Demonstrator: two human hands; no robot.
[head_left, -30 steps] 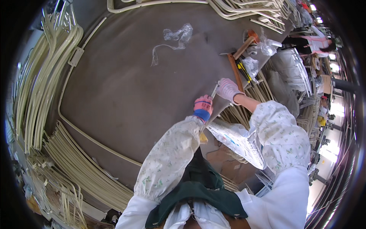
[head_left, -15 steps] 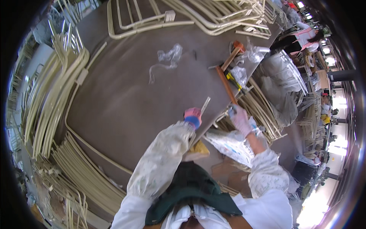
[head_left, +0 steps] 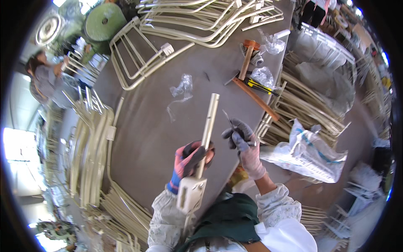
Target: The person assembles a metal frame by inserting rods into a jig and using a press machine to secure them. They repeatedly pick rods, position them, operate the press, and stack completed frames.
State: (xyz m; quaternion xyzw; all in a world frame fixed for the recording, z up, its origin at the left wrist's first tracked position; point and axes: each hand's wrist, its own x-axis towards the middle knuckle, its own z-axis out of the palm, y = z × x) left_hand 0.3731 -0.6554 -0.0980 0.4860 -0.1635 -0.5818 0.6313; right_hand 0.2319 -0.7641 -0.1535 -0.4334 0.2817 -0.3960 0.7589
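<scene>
The left hand (head_left: 191,159), in a red, blue and dark glove, is clenched around a cream metal tube (head_left: 208,126), gripping it low on its length; the tube rises tilted from the hand toward the middle of the grey tabletop (head_left: 142,138), held above the surface and not resting on it; below the fist the tube ends in a cream plastic block (head_left: 191,194), just above the person's patterned sleeve; the right hand (head_left: 245,145), in a pale glove with dark fingertips, is pinched shut on a thin metal pin (head_left: 230,122), its point angled up toward the tube but apart from it; both hands hover over the near edge of the tabletop, close together; further in, toward the centre, lies a crumpled clear plastic wrapper (head_left: 181,90); along the right edge lie a hammer with a wooden handle (head_left: 245,63), a long orange-brown bar (head_left: 256,98) and a clear bag with yellow and black pieces (head_left: 262,80); at the far edge and far left corner rest bent cream tube frames (head_left: 147,63), some stacked; more such frames are piled beyond the left edge; past the right edge, lower down, sits a large clear plastic bag (head_left: 306,153) of pale parts; another person (head_left: 42,80) stands well apart at the far left
</scene>
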